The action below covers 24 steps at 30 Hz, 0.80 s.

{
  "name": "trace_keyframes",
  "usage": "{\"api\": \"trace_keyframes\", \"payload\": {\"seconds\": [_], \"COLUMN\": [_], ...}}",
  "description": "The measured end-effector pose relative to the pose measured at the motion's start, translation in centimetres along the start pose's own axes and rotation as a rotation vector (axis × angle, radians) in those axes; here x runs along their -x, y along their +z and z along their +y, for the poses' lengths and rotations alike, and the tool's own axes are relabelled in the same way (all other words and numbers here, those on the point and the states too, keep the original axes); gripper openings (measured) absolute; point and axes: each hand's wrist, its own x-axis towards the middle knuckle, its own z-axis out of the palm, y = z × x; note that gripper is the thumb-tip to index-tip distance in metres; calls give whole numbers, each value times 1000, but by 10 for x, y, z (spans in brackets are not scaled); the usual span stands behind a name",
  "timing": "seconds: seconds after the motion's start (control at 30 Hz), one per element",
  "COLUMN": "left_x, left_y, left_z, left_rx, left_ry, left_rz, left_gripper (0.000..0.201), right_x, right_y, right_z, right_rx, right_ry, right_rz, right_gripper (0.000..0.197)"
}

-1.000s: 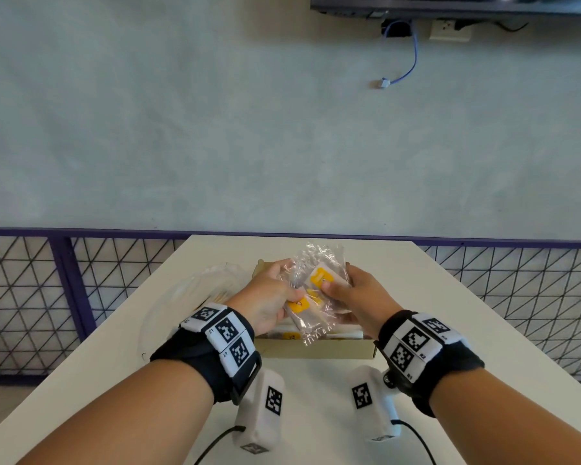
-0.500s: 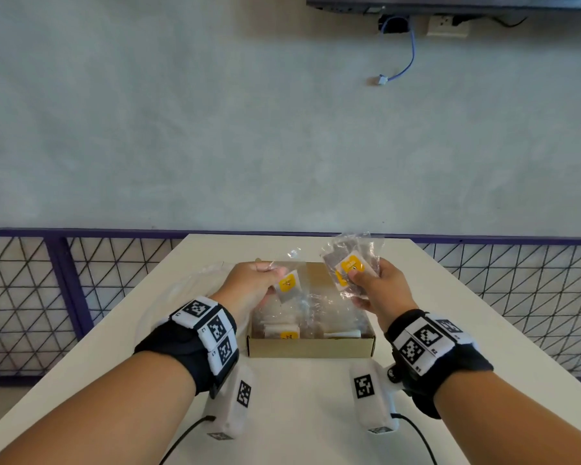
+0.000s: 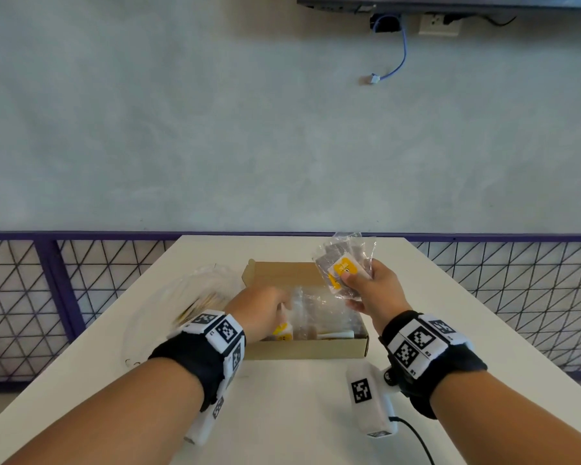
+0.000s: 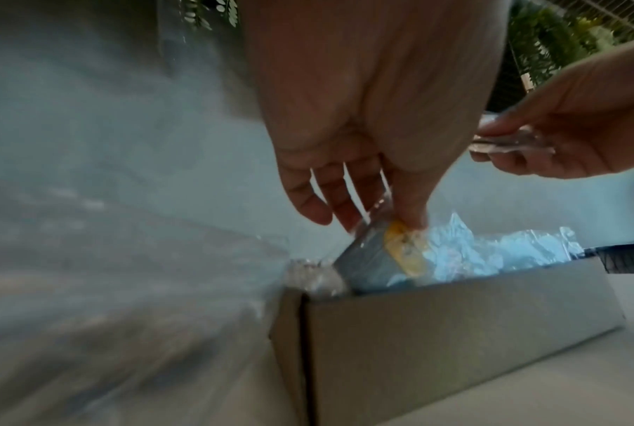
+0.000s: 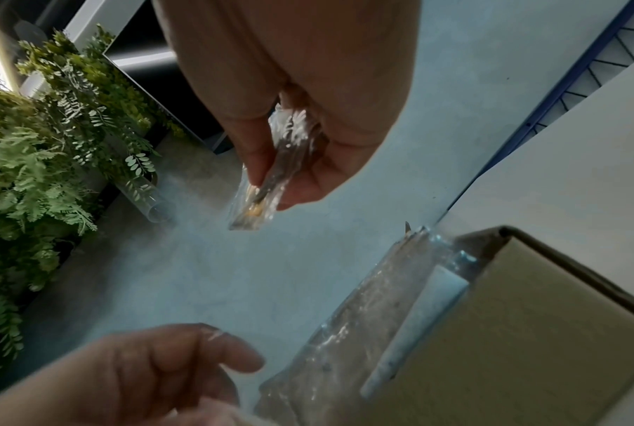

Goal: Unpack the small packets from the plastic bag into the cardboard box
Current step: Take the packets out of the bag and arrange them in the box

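Table [image 3: 282, 414], white, filled the lower half of the head view, and on it, at lower centre, stood the cardboard box [image 3: 309, 350], open-topped. You had already laid several clear packets [image 3: 319, 307] in it; they crowded the interior and one stood against the near wall. A crumpled plastic bag [image 3: 182, 297] lay just beside the box at centre left of the frame; whether it held more packets could not be told through the blur.

Your right hand [image 3: 373, 290], right of centre and raised over the box's far right corner, gripped a small bunch of packets with yellow labels [image 3: 344, 268], thumb on top and fingers curled beneath. These were still to be placed.

Your left hand [image 3: 259, 307], at the box's left side, pointed down into it; in the left wrist view its fingertips [image 4: 410, 219] pinched the top edge of one yellow-labelled packet [image 4: 381, 259], already partly inside the box.

By this evidence the unpacking was well advanced but unfinished.
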Motion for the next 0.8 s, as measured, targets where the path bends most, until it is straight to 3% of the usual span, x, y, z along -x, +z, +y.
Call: {"api": "trace_keyframes", "payload": {"seconds": [0.1, 0.2, 0.3, 0.5, 0.6, 0.7, 0.8], "left_x": [0, 0, -3, -9, -6, -3, -3], "left_y": [8, 7, -4, -3, 5, 0, -10], "left_z": [-3, -6, -5, -3, -6, -2, 6], "left_rx": [-9, -39, -131, -437, -452, -276, 371], "left_ry": [-57, -60, -33, -63, -114, -144, -160], "left_rz": [-108, -97, -83, -251, -221, -17, 99], "left_gripper": [34, 23, 26, 19, 21, 23, 39], "right_x": [0, 0, -1, 1, 2, 2, 3], "right_y": [0, -2, -3, 1, 3, 4, 6], "right_z": [0, 1, 2, 2, 4, 4, 3], "right_rx": [8, 7, 13, -13, -9, 0, 9], "right_ry": [3, 5, 3, 12, 16, 18, 20], "right_rz": [-9, -20, -21, -32, -51, -85, -140], "right_gripper": [9, 10, 9, 11, 7, 9, 11]}}
